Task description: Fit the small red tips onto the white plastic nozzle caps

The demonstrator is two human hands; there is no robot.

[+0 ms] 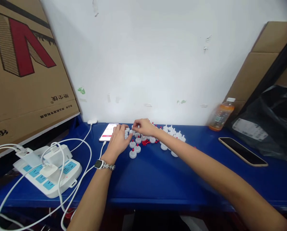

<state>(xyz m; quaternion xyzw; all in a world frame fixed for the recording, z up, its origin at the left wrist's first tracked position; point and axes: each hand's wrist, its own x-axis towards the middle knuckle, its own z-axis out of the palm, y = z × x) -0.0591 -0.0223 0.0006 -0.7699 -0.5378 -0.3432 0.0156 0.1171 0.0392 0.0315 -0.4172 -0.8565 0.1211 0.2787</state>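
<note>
Well forward over the blue table top, both bare forearms stretch toward the white wall, the hands meeting near the back edge. The left hand, with a silver wristwatch on its wrist, lies palm down with its fingers curled among the small white plastic caps; whether it pinches one cannot be told. The right hand hovers just beyond it, fingertips pinched together over the caps, seemingly on a tiny piece too small to make out.

The caps, some with red tips, number roughly two dozen, spread in a loose cluster under and to the right of both hands, with a scatter of tiny red pins lying among them.

Two phones are in view: a lit white one just left of the left hand and a dark one well to the right. One orange drink bottle stands by the wall, and one white power strip sits at the left.
</note>
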